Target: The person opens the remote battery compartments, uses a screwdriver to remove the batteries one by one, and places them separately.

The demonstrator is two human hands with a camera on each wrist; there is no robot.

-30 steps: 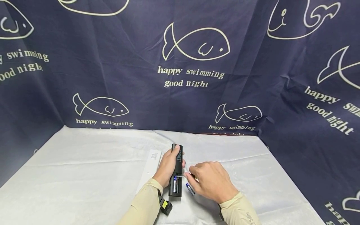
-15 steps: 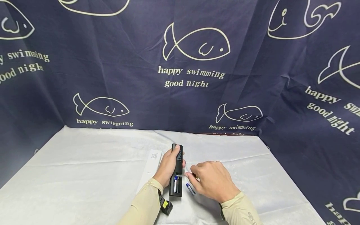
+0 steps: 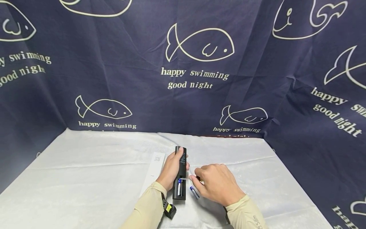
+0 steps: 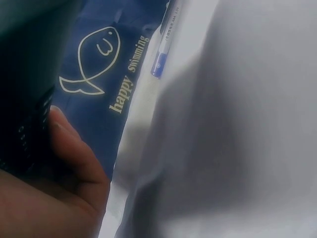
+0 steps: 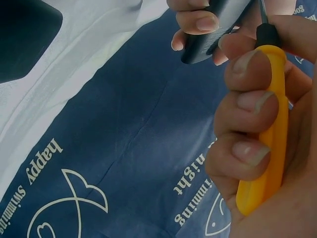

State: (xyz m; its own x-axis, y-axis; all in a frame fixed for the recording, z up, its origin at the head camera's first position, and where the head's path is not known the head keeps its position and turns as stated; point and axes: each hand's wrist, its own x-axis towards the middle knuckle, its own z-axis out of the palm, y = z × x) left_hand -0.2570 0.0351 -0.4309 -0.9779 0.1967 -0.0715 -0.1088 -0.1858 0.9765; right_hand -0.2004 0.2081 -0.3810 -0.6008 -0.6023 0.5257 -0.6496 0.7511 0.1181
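- Your left hand (image 3: 171,167) is wrapped around the black remote control (image 3: 183,170), with the thumb lying along its upturned back and fingertips showing at the far side.
- This remote control is near the middle of the worktop (image 3: 85,178), its long side pointing away from you; whether it touches the white cloth there, I cannot tell.
- At its end nearer to you, the battery compartment is uncovered, and a blue-and-silver battery (image 3: 179,188) lies inside it lengthwise, the blue end away from you.
- Your right hand (image 3: 217,184) is grasping the screwdriver (image 5: 278,114), with the fingers curled about its yellow handle.
- The thin metal shaft reaches sideways from your right hand to the compartment, at the blue end of the battery; it is too small to see if the tip makes contact.
- A loose battery (image 3: 194,192) lies slanted on the worktop, between the remote control and your right hand, and apart from the remote control.
- On the other side, just beside your left hand, a long white box (image 3: 154,167) with a QR code lies flat.
- Behind the worktop hangs a navy curtain (image 3: 143,63), printed with fish outlines and "happy swimming good night".
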